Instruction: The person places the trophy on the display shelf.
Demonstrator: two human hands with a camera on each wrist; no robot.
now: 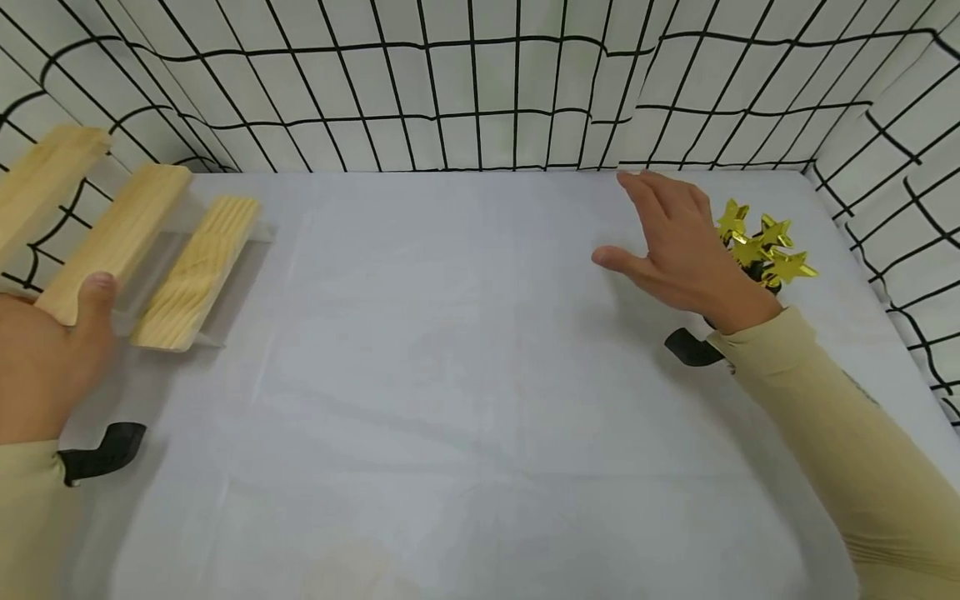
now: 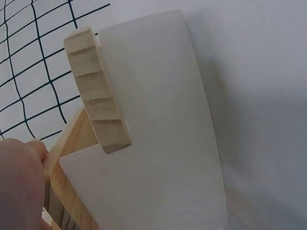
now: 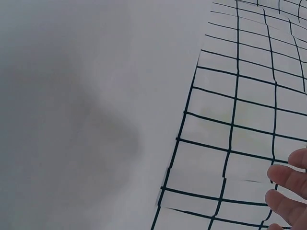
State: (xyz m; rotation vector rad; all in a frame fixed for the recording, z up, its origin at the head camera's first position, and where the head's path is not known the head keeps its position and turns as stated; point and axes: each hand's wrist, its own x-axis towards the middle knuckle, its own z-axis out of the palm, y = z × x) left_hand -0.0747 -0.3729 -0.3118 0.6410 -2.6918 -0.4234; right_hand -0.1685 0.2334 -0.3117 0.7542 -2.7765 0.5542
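Observation:
A stepped display stand (image 1: pixel 198 279) with pale wooden shelves stands at the left of the white table. My left hand (image 1: pixel 45 362) grips its middle shelf, the thumb lying over the top; the other fingers are hidden in the head view. In the left wrist view the stand's white side panel (image 2: pixel 168 105) and a wooden shelf end (image 2: pixel 98 93) show beside the hand. Over the right side of the table, my right hand (image 1: pixel 678 246) is held with fingers extended and thumb spread, holding nothing. Shiny gold star ornaments (image 1: pixel 787 267) are just right of it, partly hidden behind the hand.
White walls with a black grid (image 1: pixel 472 83) enclose the table at the back and both sides. The white tabletop (image 1: pixel 450 375) stretches between the two hands. A black wrist-worn piece (image 1: pixel 690 348) juts from the right cuff, another (image 1: pixel 108 450) from the left.

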